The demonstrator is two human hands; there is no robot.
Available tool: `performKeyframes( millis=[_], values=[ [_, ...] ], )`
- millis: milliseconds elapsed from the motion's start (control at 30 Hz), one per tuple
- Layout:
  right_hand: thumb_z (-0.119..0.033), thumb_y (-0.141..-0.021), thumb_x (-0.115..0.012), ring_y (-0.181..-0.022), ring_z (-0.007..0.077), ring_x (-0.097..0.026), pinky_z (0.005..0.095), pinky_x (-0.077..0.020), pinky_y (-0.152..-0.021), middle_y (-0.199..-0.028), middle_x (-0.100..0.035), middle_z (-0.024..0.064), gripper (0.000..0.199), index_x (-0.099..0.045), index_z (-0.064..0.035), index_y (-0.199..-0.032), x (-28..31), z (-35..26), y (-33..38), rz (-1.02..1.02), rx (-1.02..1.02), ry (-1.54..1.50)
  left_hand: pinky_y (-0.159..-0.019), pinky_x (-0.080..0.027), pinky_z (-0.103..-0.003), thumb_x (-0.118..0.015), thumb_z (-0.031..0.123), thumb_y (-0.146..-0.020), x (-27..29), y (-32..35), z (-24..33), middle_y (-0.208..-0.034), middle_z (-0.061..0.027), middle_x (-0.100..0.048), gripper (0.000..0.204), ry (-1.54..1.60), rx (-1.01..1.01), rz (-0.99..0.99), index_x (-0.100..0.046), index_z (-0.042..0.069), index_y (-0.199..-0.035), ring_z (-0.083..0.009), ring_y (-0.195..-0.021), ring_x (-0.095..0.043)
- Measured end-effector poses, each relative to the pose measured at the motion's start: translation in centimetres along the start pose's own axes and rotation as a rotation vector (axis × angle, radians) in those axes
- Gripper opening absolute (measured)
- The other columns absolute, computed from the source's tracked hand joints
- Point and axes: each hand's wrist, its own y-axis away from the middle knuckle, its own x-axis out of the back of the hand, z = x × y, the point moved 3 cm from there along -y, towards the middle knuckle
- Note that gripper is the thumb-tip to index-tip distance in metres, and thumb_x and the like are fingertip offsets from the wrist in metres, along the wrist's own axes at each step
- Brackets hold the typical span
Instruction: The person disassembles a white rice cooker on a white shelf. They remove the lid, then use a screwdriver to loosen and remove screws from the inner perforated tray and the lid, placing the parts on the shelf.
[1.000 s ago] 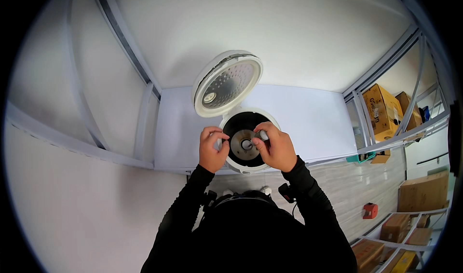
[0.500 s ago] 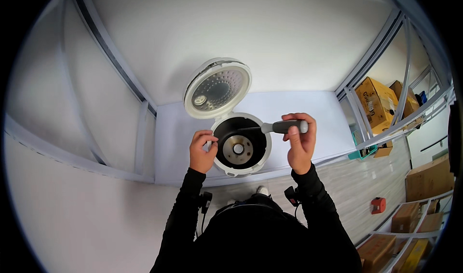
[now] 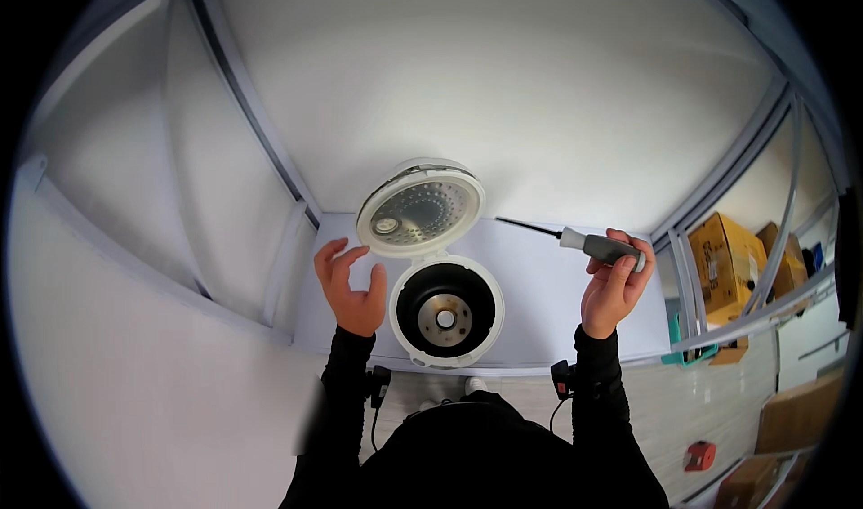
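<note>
A white rice cooker (image 3: 493, 286) stands on the table with its lid (image 3: 431, 210) raised toward the wall. No inner pot sits in it, so the dark cavity and the round metal heating plate (image 3: 440, 334) show. Left of the cooker and lid, my left hand (image 3: 353, 289) is raised with fingers apart, holding nothing. My right hand (image 3: 618, 286) grips a screwdriver (image 3: 589, 243) by its grey handle. The dark shaft points left, its tip above the table to the right of the lid, apart from the cooker.
The pale table (image 3: 539, 329) backs onto a white wall, with grey metal frame posts at both sides. To the right are a yellow cardboard box (image 3: 724, 266), a teal basket (image 3: 697, 354) and brown boxes. A red stool (image 3: 699, 456) is on the floor.
My right hand has lifted the screwdriver out of the cooker and carried it right. My left hand has left the cooker's rim and opened. The view has tilted upward.
</note>
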Motion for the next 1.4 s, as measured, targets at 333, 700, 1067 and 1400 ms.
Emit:
performKeyframes(
  millis=[333, 700, 1067, 1400],
  values=[
    [-0.024, -0.110, -0.049, -0.097, 0.0237, -0.065, 0.0337, -0.0535, -0.071, -0.131, -0.061, 0.0211, 0.031, -0.041, -0.0077, -0.136, -1.0, 4.1, -3.9, -0.101, 0.012, -0.144, -0.115, -0.033, -0.053, -0.077, 0.015, -0.078, -2.2, -2.3, 2.1, -0.148, -0.0226, -0.037, 0.081, -0.115, 0.098, -0.072, -0.044, 0.007, -0.152, -0.0415, -0.138, -0.036],
    [-0.024, -0.111, -0.048, -0.092, 0.0227, -0.063, 0.0350, -0.0522, -0.075, -0.132, -0.061, 0.0202, 0.031, -0.042, -0.0090, -0.138, -1.2, 6.8, -5.7, -0.206, -0.041, -0.219, -0.100, -0.047, -0.044, -0.077, 0.009, -0.084, -3.0, -3.2, 1.7, -0.131, -0.0163, -0.054, 0.054, -0.198, 0.052, 0.053, -0.061, 0.007, -0.136, -0.0347, -0.122, -0.052],
    [-0.026, -0.110, -0.049, -0.085, 0.0218, -0.063, 0.0336, -0.0516, -0.069, -0.127, -0.061, 0.0214, 0.033, -0.040, -0.0091, -0.137, -0.1, 8.3, -6.5, -0.217, -0.038, -0.246, -0.092, -0.050, -0.041, -0.080, 0.011, -0.085, -3.4, -4.0, 1.3, -0.115, -0.0132, -0.063, 0.031, -0.239, 0.054, 0.196, -0.071, 0.006, -0.115, -0.0327, -0.106, -0.061],
    [-0.028, -0.109, -0.051, -0.089, 0.0230, -0.063, 0.0342, -0.0522, -0.069, -0.128, -0.061, 0.0222, 0.035, -0.039, -0.0096, -0.138, -1.0, 8.7, -6.8, -0.280, -0.028, -0.298, -0.084, -0.052, -0.041, -0.081, 0.011, -0.085, -3.3, -4.8, 2.2, -0.103, -0.0145, -0.064, 0.022, -0.188, 0.066, 0.218, -0.068, 0.004, -0.101, -0.0337, -0.097, -0.064]
  ],
)
